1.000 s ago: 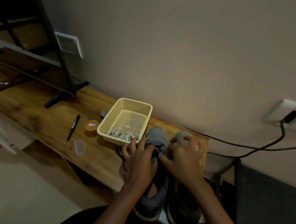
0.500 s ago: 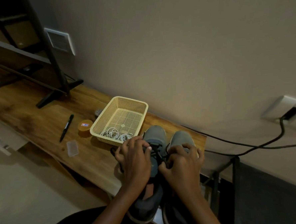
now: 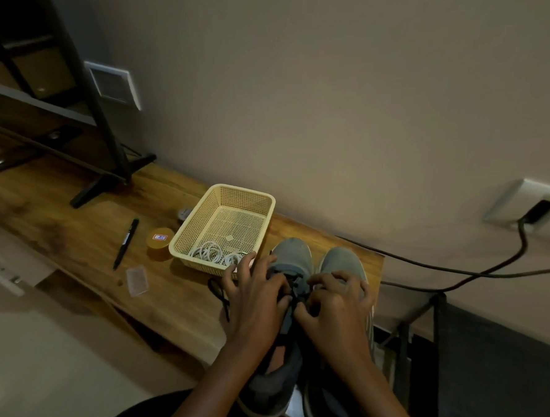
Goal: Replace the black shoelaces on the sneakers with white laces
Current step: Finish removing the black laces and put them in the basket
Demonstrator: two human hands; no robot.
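While both sneakers stand toes toward the wall at the table (image 3: 73, 215) edge, the left hand (image 3: 255, 300) curls round the left sneaker (image 3: 292, 251) and the right hand (image 3: 335, 312) pinches its black lace (image 3: 291, 282). White laces (image 3: 211, 252) lie coiled in the basket (image 3: 202, 223). Best, I judge, to steady the shoe, loosen each crossing, then draw the lace out eyelet by eyelet, never yanking.

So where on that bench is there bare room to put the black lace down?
Widest: bare wood between the pen and the black stand foot. A smaller patch sits between the clear case and the loose black lace. Crowded: around the basket, tape roll and sneakers.
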